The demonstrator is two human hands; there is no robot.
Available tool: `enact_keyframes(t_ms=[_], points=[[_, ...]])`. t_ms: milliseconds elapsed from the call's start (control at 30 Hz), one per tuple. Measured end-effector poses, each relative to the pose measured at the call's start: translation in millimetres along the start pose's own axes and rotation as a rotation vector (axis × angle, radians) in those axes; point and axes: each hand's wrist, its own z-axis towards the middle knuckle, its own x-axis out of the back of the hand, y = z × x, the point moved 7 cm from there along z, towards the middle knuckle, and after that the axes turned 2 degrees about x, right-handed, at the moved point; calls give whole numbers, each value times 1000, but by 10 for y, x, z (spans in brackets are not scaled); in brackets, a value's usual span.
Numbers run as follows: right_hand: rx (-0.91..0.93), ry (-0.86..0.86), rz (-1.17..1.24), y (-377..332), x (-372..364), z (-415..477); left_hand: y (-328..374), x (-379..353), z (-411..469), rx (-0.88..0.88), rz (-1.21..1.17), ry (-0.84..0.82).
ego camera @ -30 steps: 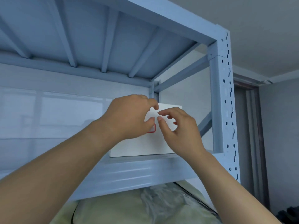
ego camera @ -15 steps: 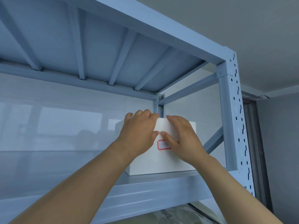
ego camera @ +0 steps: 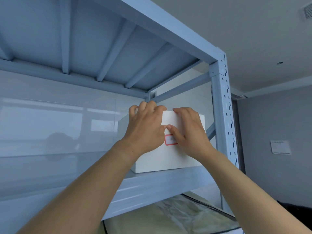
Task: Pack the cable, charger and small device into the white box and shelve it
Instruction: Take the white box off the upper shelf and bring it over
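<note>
A second ago both hands pinched at the label in front of the box. Half a second ago they lay on its front. Now they have climbed to its top edge, and the view has tipped up to show more ceiling.

The left hand (ego camera: 145, 130) has its fingers (ego camera: 142, 106) spread and hooked over the top edge of the white box (ego camera: 160, 159), with its thumb on the front face. The right hand (ego camera: 189, 132) lies flat on the front, fingers pressed together with their tips at the top edge. Its thumb rests at the 12 o'clock edge of the red-bordered label (ego camera: 169, 140), touching the left thumb.

The white box stands upright on the blue metal shelf (ego camera: 152, 183), at its 3 o'clock end, just beside the slotted upright post (ego camera: 222, 115). It is closed, so what it holds cannot be seen.

At 6 o'clock from the box, on the tier below, lies a clear plastic-covered bag (ego camera: 177, 215) holding something pale green. What that is cannot be told.
</note>
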Motion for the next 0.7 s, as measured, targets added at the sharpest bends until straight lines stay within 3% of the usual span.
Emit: enact_keyframes(t_ms=[367, 700], points=[[57, 39, -53, -352, 815, -259, 524, 584, -184, -35, -114, 104], [-13, 79, 8, -590, 1696, -1057, 1431, 1064, -805, -165, -104, 126]])
